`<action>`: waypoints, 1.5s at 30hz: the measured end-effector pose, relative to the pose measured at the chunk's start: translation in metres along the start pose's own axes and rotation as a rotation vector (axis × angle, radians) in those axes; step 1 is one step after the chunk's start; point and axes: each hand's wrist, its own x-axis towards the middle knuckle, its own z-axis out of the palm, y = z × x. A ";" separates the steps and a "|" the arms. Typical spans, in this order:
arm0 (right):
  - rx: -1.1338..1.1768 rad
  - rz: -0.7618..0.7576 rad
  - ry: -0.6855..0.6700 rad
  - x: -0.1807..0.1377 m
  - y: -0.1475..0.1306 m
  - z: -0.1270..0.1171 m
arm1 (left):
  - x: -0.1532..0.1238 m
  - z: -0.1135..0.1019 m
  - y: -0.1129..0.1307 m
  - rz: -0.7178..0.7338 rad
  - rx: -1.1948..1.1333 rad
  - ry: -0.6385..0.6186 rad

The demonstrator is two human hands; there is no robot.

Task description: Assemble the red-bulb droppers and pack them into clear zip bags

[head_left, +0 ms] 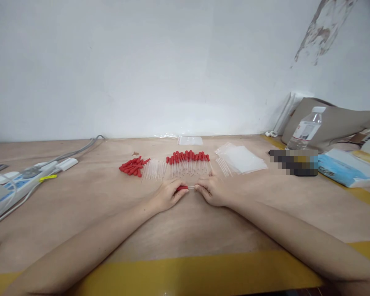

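Observation:
In my left hand (169, 195) a red rubber dropper bulb (182, 188) is pinched between thumb and fingers. My right hand (212, 190) closes on a thin clear dropper tube (191, 187), whose end meets the bulb's mouth; how deep it sits I cannot tell. Just beyond the hands lies a row of droppers with red bulbs (189, 156) on clear tubes. To their left are several bare clear tubes (154, 169) and a heap of loose red bulbs (132, 166). A few more tubes (224, 167) lie to the right.
Clear plastic bags (245, 159) lie at the right, and another small bag (190, 140) near the wall. A water bottle (305, 129), a blue tissue pack (342, 170) and a pixelated dark object (296, 163) stand or lie farther right. At the left is a power strip (21, 183) with cables.

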 end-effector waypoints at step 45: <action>-0.225 0.881 -0.174 0.019 0.074 -0.016 | -0.003 -0.097 -0.101 -0.675 0.809 0.060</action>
